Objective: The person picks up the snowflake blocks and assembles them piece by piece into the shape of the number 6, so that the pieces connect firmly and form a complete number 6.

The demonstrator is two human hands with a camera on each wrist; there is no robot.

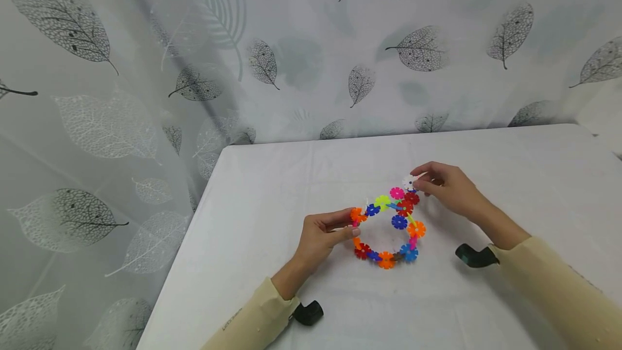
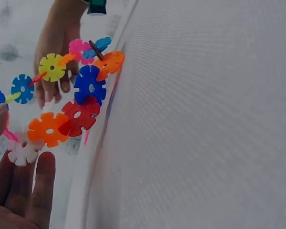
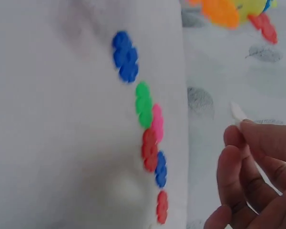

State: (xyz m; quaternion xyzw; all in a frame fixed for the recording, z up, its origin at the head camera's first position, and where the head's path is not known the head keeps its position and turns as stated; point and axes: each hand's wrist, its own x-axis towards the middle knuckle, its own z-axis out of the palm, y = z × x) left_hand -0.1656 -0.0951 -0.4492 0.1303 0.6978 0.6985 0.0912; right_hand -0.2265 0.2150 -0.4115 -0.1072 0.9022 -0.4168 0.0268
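Note:
A ring of snowflake-shaped plastic discs, slotted edge to edge in orange, red, blue, yellow and other colours, is held above the table. My left hand pinches its left side between thumb and fingers. In the left wrist view the thumb lies near a blue disc, and a white disc hangs by the fingertips. To the upper right of the ring, my right hand pinches a single white disc at its edge. The right wrist view shows this white disc edge-on at the fingertips.
Several loose discs lie on the white tabletop behind and within the ring's outline, among them a pink disc, a blue disc and a green disc. A leaf-patterned curtain hangs along the table's far and left edges.

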